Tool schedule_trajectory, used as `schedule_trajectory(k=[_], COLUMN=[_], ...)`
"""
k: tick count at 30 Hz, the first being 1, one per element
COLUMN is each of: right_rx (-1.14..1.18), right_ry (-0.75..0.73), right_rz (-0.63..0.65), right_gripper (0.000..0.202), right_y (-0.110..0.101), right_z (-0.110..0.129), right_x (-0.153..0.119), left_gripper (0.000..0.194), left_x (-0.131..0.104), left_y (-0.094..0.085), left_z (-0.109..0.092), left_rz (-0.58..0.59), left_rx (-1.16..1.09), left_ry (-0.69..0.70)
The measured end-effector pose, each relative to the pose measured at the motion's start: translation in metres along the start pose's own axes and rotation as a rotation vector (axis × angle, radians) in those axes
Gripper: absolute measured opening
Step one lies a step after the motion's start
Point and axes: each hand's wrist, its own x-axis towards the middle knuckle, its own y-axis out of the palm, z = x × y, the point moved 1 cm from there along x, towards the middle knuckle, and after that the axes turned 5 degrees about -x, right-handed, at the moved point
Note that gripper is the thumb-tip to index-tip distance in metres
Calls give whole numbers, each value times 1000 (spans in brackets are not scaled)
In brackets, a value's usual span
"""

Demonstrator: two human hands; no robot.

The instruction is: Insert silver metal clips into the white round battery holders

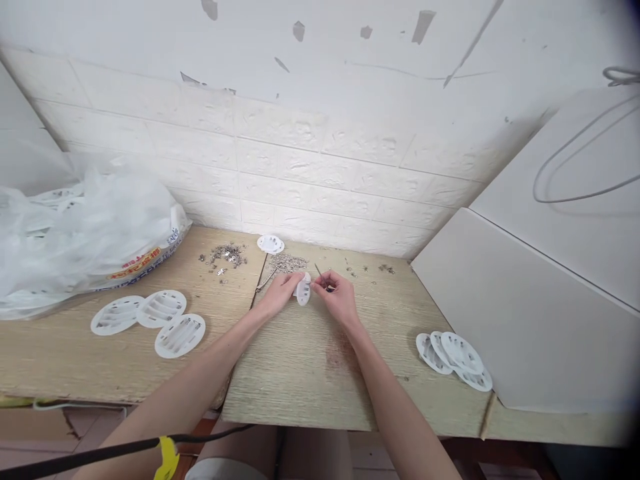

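Observation:
My left hand (280, 293) is closed on the edge of a white slotted plastic disc (303, 291), held tilted on its side above the table. Close to the disc's right side, my right hand (337, 297) pinches a thin pointed metal tool (319, 270) that slants up to the left; its exact kind is hard to make out. Just behind my left hand lies a heap of small metal clips (287, 263). Another white disc (271, 244) rests flat behind that heap, by the wall.
A second pile of metal clips (229, 254) lies left of the table seam. Three white discs (161, 309) lie at left, before a large plastic bag (90, 233). Several stacked discs (461, 352) sit at right against a white panel (540, 313). A black cable (115, 451) crosses below.

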Motion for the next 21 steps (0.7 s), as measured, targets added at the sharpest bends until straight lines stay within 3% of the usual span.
schedule_trajectory(k=[10, 15, 21], right_rx=[-64, -65, -58], right_ry=[-58, -79, 15], right_rz=[-2, 0, -2], right_gripper=[11, 11, 15], right_y=[5, 5, 5], right_z=[2, 4, 1], right_x=[-2, -3, -1], left_gripper=[33, 37, 26], left_x=[3, 3, -1], left_y=[-2, -2, 1], left_z=[7, 6, 0], left_rz=[-46, 47, 119], left_rx=[-65, -67, -1], left_ry=[-63, -36, 44])
